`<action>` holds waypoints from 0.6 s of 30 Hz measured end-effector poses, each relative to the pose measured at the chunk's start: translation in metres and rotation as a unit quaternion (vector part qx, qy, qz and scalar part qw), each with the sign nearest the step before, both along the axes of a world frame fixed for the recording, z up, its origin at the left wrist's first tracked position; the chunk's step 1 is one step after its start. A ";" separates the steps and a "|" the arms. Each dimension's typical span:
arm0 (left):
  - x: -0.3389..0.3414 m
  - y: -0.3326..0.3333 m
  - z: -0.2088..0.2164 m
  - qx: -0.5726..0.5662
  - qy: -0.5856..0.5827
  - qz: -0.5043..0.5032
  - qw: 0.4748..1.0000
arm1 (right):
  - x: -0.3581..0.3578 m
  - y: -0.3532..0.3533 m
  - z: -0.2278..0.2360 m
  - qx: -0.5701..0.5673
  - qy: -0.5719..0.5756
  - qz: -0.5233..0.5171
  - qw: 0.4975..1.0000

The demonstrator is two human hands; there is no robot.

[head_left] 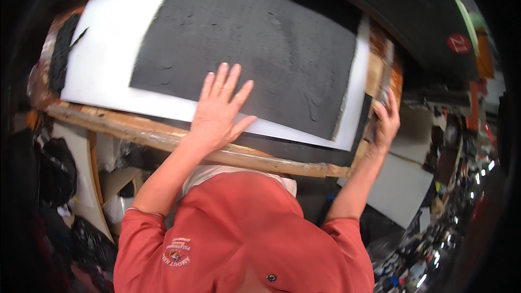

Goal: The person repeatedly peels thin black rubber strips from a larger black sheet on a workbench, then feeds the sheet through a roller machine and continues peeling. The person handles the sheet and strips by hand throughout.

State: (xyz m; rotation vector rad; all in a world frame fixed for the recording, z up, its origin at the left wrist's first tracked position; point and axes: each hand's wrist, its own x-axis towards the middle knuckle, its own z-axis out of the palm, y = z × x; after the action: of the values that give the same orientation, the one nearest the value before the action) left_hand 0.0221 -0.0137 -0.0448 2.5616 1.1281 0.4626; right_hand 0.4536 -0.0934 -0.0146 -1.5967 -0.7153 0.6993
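Observation:
A dark grey-black sheet of material (pixel 244 38) with a wrinkled, marked surface lies on a larger white board (pixel 114 38). My left hand (pixel 220 111) rests flat with its fingers spread, fingertips on the near part of the dark sheet and its heel over the white board's near edge. At the right end of the worktable, my right hand (pixel 386 122) is closed, with its fingers curled around a narrow dark object beside the wooden edge. The fingers partly cover that object, and I cannot make out its kind.
A worn wooden rail (pixel 163 140) borders the worktable's near side. Beyond the sheet, a dark machine body (pixel 423 16) with a round red sticker (pixel 458 44) overhangs the right. Black plastic bags (pixel 57 171) lie lower left; grey panels (pixel 399 187) and scattered scraps lie lower right.

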 end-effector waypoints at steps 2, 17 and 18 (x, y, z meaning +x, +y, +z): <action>-0.012 0.005 -0.001 0.009 -0.080 -0.029 0.996 | 0.030 -0.019 -0.014 -0.023 -0.024 -0.034 0.999; -0.138 0.086 0.034 -0.150 -0.122 0.419 0.887 | -0.110 0.023 -0.007 0.020 -0.253 0.087 0.963; -0.139 0.086 0.038 -0.237 -0.215 0.396 0.861 | -0.150 0.035 -0.001 0.038 -0.236 0.133 0.962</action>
State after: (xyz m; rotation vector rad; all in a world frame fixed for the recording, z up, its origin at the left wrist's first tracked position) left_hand -0.1173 0.0719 -0.0067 1.3952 1.7948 0.7654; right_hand 0.3037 -0.0582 -0.0153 -1.6273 -1.3109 0.4716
